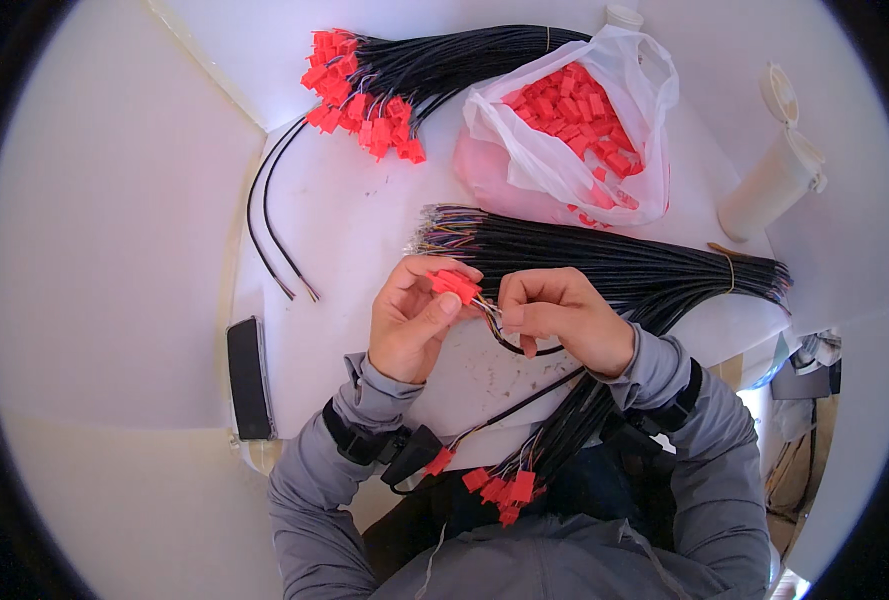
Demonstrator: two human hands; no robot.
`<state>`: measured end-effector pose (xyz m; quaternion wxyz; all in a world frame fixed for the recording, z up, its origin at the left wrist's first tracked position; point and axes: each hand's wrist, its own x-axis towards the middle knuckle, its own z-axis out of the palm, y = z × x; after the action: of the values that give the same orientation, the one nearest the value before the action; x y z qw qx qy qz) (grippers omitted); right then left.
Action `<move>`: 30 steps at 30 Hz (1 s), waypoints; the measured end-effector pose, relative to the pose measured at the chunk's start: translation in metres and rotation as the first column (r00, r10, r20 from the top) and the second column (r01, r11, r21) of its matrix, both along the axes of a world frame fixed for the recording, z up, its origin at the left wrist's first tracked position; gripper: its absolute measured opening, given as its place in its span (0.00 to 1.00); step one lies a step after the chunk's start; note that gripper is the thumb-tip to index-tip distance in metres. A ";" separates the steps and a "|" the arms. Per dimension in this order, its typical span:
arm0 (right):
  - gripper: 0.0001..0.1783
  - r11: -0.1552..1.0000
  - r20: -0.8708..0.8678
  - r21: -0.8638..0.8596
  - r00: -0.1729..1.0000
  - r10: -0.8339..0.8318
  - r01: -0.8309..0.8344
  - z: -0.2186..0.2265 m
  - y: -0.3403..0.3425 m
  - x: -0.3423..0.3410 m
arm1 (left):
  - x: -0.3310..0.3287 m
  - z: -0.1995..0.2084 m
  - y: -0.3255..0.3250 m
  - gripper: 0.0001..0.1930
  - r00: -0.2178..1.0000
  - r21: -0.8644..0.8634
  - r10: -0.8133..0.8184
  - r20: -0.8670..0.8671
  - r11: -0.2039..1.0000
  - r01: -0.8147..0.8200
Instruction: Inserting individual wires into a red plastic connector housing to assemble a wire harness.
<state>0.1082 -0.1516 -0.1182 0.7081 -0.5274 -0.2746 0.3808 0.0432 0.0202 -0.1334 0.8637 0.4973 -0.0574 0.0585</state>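
Observation:
Between thumb and fingers, my left hand (pixel 411 318) grips a red plastic connector housing (pixel 454 286). Thin coloured wires run from the housing into a black cable (pixel 509 345). My right hand (pixel 564 315) pinches one of these wires close to the housing; its tip is hidden by the fingers. Just beyond my hands lies a thick bundle of black cables (pixel 604 260), its stripped, coloured wire ends fanned at the left. Nearer to me, several cables with red connectors (pixel 504 490) hang over the table's front edge by my lap.
A white plastic bag (pixel 524 165) full of loose red housings (pixel 569 110) stands at the back. Left of it lies a cable bundle (pixel 454 60) with red connectors fitted. A cream flip-lid container (pixel 769 185) is at right, a black phone-like device (pixel 250 378) at the left edge.

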 end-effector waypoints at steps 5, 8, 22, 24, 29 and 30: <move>0.09 0.998 -0.050 -0.059 0.999 -0.007 0.004 0.003 0.000 0.000 | -0.001 -0.001 0.000 0.16 0.999 0.029 -0.009 0.041 1.000 0.007; 0.09 0.998 -0.078 -0.060 0.997 -0.012 0.007 0.002 -0.001 0.001 | 0.000 -0.001 -0.001 0.16 0.999 0.052 -0.006 0.050 0.999 0.004; 0.09 0.998 -0.200 -0.038 0.979 0.045 -0.054 -0.001 0.000 0.001 | 0.000 -0.005 -0.001 0.15 0.996 0.104 -0.007 0.091 0.995 -0.002; 0.10 0.996 -0.171 -0.070 0.984 0.044 -0.057 0.001 0.000 0.001 | 0.000 -0.004 -0.001 0.16 0.993 0.132 -0.009 0.121 0.991 -0.007; 0.10 0.994 -0.173 -0.065 0.982 0.072 -0.085 -0.003 -0.001 0.002 | -0.001 -0.003 0.000 0.16 0.991 0.196 -0.020 0.129 0.981 -0.006; 0.10 0.994 -0.170 -0.060 0.982 0.080 -0.091 -0.004 -0.001 0.002 | -0.002 -0.002 0.000 0.15 0.993 0.193 -0.022 0.120 0.981 -0.002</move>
<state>0.1106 -0.1523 -0.1218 0.6934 -0.5051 -0.2233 0.4629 0.0415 0.0205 -0.1356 0.8066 0.5739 -0.1178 0.0783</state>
